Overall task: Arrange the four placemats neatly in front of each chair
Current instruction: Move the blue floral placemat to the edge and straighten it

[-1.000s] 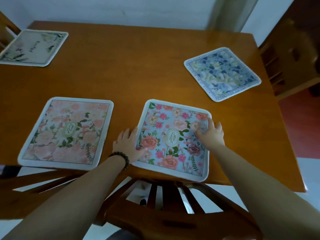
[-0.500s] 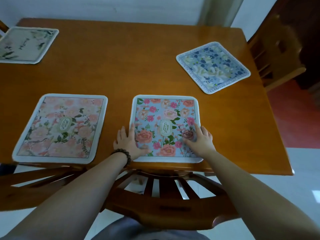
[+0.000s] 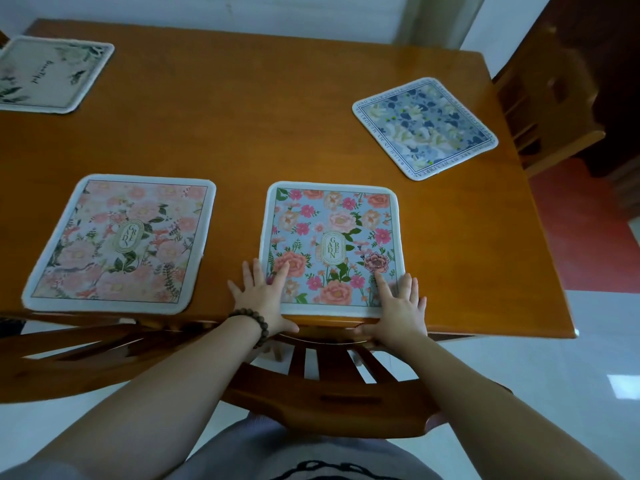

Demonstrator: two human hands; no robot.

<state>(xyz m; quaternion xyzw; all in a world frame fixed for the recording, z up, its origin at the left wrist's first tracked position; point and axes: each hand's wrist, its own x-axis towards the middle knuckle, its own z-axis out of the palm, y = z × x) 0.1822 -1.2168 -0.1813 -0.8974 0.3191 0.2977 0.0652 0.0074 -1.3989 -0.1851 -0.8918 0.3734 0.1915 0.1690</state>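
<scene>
Head view: blue floral placemat (image 3: pixel 332 247) lies under spread fingers (image 3: pixel 282 271) of both hands.

Four white-edged placemats lie flat on the desk (image 3: pixel 277 126): a blue floral one (image 3: pixel 330 247) square at its near edge, a pink floral one (image 3: pixel 121 242) beside it leftward, a cream one (image 3: pixel 48 72) at the far-left corner, and a blue-grey one (image 3: pixel 424 128) skewed near its right edge.

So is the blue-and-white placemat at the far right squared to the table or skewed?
Skewed. The blue-and-white placemat lies flat but rotated, its corners pointing diamond-wise against the table edge.
</scene>
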